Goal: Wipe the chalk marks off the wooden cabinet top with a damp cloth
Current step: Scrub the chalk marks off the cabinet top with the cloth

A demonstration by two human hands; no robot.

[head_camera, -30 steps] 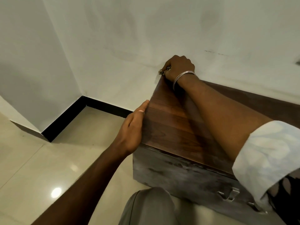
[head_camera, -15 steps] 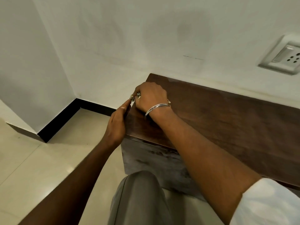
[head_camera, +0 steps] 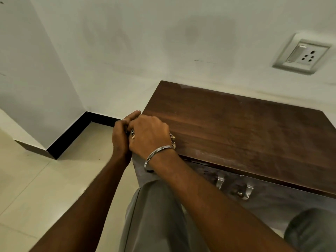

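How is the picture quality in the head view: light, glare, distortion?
Head view: dim, warm light; a pale sheen on the cabinet top near the wall; wide-angle lens tilts the wall socket; the left hand lies in shadow beside the right hand.

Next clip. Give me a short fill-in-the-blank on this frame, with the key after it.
1. The right hand rests on the cabinet top at its near ____ corner.
2. The right wrist wears a metal ____.
3. The socket is mounted on the ____ behind the cabinet.
4. The left hand is ____ the right hand.

Missing words: left; bangle; wall; touching
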